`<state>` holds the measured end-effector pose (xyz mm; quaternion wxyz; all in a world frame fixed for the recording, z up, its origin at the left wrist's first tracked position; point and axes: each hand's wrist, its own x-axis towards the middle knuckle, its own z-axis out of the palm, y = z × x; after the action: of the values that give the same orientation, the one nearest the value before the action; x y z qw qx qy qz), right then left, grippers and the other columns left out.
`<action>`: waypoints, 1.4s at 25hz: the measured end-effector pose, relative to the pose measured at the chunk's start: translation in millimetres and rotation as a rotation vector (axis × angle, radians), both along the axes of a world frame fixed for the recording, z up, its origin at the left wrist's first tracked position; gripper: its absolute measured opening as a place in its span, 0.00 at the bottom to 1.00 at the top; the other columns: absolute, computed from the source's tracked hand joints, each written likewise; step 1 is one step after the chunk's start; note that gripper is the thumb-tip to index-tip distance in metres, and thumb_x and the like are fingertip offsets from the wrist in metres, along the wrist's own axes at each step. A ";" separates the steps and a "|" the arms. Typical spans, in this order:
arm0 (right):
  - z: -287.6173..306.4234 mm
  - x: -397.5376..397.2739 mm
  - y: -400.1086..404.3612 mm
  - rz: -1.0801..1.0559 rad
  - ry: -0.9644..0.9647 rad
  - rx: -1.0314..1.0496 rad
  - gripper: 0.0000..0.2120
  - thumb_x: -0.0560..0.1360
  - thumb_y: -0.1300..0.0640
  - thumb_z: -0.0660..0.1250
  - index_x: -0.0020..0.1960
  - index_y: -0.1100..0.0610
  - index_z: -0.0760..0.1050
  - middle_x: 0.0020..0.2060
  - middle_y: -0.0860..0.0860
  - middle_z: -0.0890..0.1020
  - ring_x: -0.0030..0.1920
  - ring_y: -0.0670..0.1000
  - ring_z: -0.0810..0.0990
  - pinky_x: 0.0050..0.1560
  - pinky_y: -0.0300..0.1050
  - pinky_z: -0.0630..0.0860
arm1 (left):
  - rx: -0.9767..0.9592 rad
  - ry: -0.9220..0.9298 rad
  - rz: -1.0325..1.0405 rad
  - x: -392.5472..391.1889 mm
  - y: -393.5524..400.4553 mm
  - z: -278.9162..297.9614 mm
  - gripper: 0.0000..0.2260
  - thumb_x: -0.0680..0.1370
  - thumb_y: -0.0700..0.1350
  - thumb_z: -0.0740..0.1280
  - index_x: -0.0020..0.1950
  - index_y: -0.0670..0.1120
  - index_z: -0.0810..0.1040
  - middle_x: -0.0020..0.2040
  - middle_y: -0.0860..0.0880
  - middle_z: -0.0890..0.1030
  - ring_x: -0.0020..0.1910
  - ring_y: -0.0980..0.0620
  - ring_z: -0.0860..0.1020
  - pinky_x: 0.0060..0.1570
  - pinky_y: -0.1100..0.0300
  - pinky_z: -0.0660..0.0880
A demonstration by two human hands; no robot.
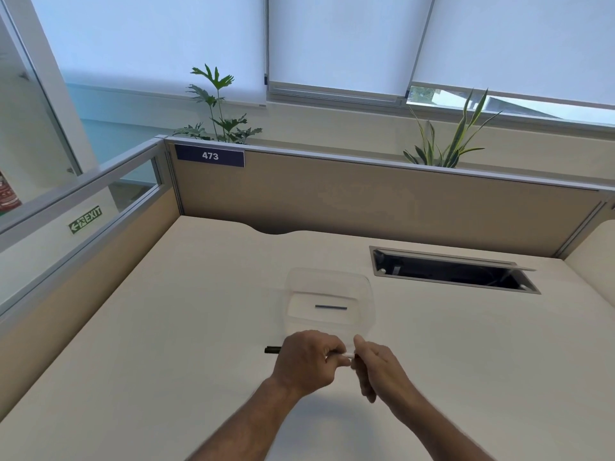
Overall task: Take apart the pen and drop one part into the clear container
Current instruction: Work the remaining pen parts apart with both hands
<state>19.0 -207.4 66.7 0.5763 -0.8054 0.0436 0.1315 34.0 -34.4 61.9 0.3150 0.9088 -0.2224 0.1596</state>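
A pen with a white barrel and a black end is held level above the desk, just in front of the clear container. My left hand is wrapped around its middle, and the black end sticks out to the left. My right hand pinches the pen's right end with thumb and forefinger; a short stretch of white barrel shows between the hands. A thin dark rod lies flat on the container's bottom.
The beige desk is walled by partitions at the back and both sides. An open cable hatch gapes at the back right of the desk. Two potted plants stand behind the rear partition.
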 end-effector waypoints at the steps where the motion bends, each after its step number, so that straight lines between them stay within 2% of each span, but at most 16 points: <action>1: -1.1 -0.6 -2.3 0.014 -0.083 -0.023 0.21 0.83 0.49 0.59 0.33 0.56 0.71 0.23 0.50 0.73 0.23 0.51 0.71 0.24 0.43 0.68 | 0.001 0.011 -0.009 -0.3 0.8 0.6 0.08 0.72 0.54 0.69 0.41 0.50 0.82 0.33 0.53 0.84 0.30 0.54 0.77 0.30 0.62 0.70; 3: -3.3 -1.9 -8.3 0.067 -0.269 -0.109 0.15 0.82 0.54 0.60 0.37 0.54 0.71 0.25 0.49 0.75 0.25 0.49 0.73 0.27 0.45 0.70 | -0.005 0.038 -0.030 -1.3 1.1 2.5 0.10 0.75 0.54 0.67 0.40 0.49 0.81 0.32 0.52 0.83 0.29 0.53 0.76 0.29 0.62 0.70; 6: -6.0 -3.3 -17.2 0.170 -0.516 -0.270 0.11 0.81 0.54 0.59 0.40 0.52 0.70 0.30 0.51 0.75 0.29 0.49 0.73 0.32 0.48 0.72 | -0.062 0.152 -0.081 -0.9 0.0 7.3 0.12 0.77 0.52 0.65 0.40 0.47 0.81 0.32 0.51 0.83 0.29 0.52 0.77 0.30 0.59 0.74; 8: -7.8 -2.6 -22.1 0.212 -0.646 -0.383 0.09 0.80 0.54 0.59 0.42 0.52 0.71 0.32 0.45 0.74 0.31 0.45 0.72 0.34 0.43 0.71 | -0.111 0.272 -0.141 0.1 -0.8 11.1 0.11 0.78 0.49 0.64 0.40 0.46 0.82 0.33 0.49 0.84 0.29 0.57 0.77 0.32 0.61 0.76; 10: -8.8 -0.6 -25.0 0.236 -0.738 -0.451 0.07 0.80 0.55 0.60 0.44 0.54 0.73 0.35 0.43 0.75 0.33 0.43 0.71 0.34 0.40 0.70 | -0.135 0.405 -0.203 1.4 -0.3 15.8 0.11 0.79 0.47 0.64 0.41 0.46 0.83 0.32 0.49 0.84 0.27 0.61 0.75 0.33 0.65 0.74; 14: -14.7 0.9 -23.9 0.227 -0.876 -0.480 0.11 0.80 0.58 0.62 0.39 0.58 0.73 0.33 0.50 0.75 0.31 0.49 0.71 0.30 0.45 0.70 | -0.112 0.564 -0.275 1.6 0.4 18.8 0.14 0.80 0.48 0.63 0.39 0.46 0.82 0.26 0.52 0.78 0.25 0.62 0.74 0.34 0.69 0.71; 17: -17.6 -2.2 -17.1 0.172 -0.884 -0.475 0.11 0.77 0.62 0.63 0.36 0.60 0.72 0.30 0.51 0.73 0.29 0.50 0.68 0.28 0.45 0.67 | -0.093 0.588 -0.269 3.1 1.4 16.0 0.15 0.80 0.49 0.64 0.36 0.47 0.81 0.24 0.56 0.77 0.25 0.62 0.74 0.35 0.67 0.71; 20: -15.6 -2.3 -9.0 0.084 -0.801 -0.416 0.16 0.77 0.63 0.63 0.31 0.57 0.69 0.25 0.48 0.69 0.27 0.48 0.66 0.28 0.44 0.64 | -0.094 0.486 -0.226 3.9 0.7 14.9 0.12 0.78 0.46 0.66 0.37 0.46 0.83 0.27 0.57 0.81 0.28 0.64 0.76 0.36 0.64 0.75; 22: -12.8 0.2 -2.8 0.025 -0.654 -0.330 0.24 0.80 0.64 0.63 0.28 0.49 0.63 0.23 0.43 0.64 0.26 0.45 0.62 0.28 0.41 0.60 | -0.115 0.381 -0.180 3.7 -0.3 14.2 0.08 0.76 0.47 0.68 0.40 0.47 0.84 0.32 0.51 0.84 0.28 0.63 0.76 0.35 0.63 0.77; 23: -11.9 1.5 -0.6 -0.001 -0.566 -0.293 0.27 0.81 0.63 0.63 0.27 0.48 0.60 0.22 0.44 0.62 0.26 0.45 0.60 0.29 0.41 0.58 | -0.123 0.339 -0.154 3.5 -0.8 13.7 0.06 0.74 0.48 0.69 0.41 0.48 0.83 0.31 0.50 0.84 0.27 0.61 0.76 0.33 0.62 0.76; 25: -12.6 5.2 1.4 -0.044 -0.385 -0.234 0.27 0.82 0.59 0.61 0.26 0.51 0.59 0.22 0.46 0.62 0.26 0.45 0.59 0.30 0.43 0.58 | -0.119 0.272 -0.090 3.2 -1.8 12.3 0.05 0.71 0.52 0.72 0.43 0.53 0.83 0.28 0.53 0.82 0.26 0.59 0.74 0.29 0.64 0.70; 27: -12.7 7.7 2.0 -0.058 -0.252 -0.179 0.27 0.83 0.55 0.60 0.25 0.53 0.62 0.22 0.48 0.64 0.25 0.47 0.60 0.31 0.45 0.59 | -0.093 0.222 -0.042 3.3 -3.1 11.6 0.06 0.69 0.54 0.73 0.44 0.55 0.83 0.30 0.53 0.83 0.27 0.60 0.73 0.29 0.66 0.65; 29: -11.3 7.3 -0.4 -0.020 -0.287 -0.207 0.25 0.83 0.54 0.60 0.26 0.54 0.66 0.21 0.47 0.69 0.24 0.47 0.65 0.31 0.45 0.63 | -0.050 0.215 -0.036 4.2 -3.6 11.7 0.06 0.71 0.54 0.71 0.42 0.52 0.82 0.30 0.51 0.82 0.26 0.56 0.73 0.27 0.65 0.66; 31: -9.4 3.4 -7.2 0.074 -0.450 -0.308 0.18 0.82 0.55 0.61 0.33 0.53 0.69 0.25 0.45 0.72 0.27 0.44 0.68 0.32 0.42 0.66 | 0.006 0.252 -0.057 4.6 -3.4 12.9 0.12 0.74 0.52 0.67 0.36 0.46 0.80 0.28 0.49 0.81 0.27 0.51 0.74 0.28 0.59 0.72; 32: -8.9 1.1 -11.5 0.132 -0.535 -0.347 0.15 0.82 0.55 0.61 0.37 0.53 0.70 0.27 0.44 0.73 0.29 0.45 0.69 0.32 0.41 0.67 | 0.021 0.277 -0.074 4.6 -2.5 14.5 0.12 0.75 0.51 0.66 0.36 0.46 0.80 0.30 0.49 0.82 0.28 0.51 0.75 0.30 0.58 0.74; 35: -9.7 -0.4 -22.6 0.227 -0.691 -0.441 0.09 0.81 0.52 0.60 0.43 0.52 0.72 0.32 0.44 0.76 0.31 0.46 0.72 0.33 0.43 0.70 | 0.008 0.361 -0.165 4.4 0.0 20.6 0.10 0.78 0.48 0.65 0.40 0.47 0.83 0.34 0.52 0.84 0.27 0.61 0.75 0.34 0.65 0.74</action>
<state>18.6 -230.0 57.1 0.3528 -0.9058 -0.2141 -0.0961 38.4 -34.4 82.4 0.3580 0.9026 -0.2368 -0.0334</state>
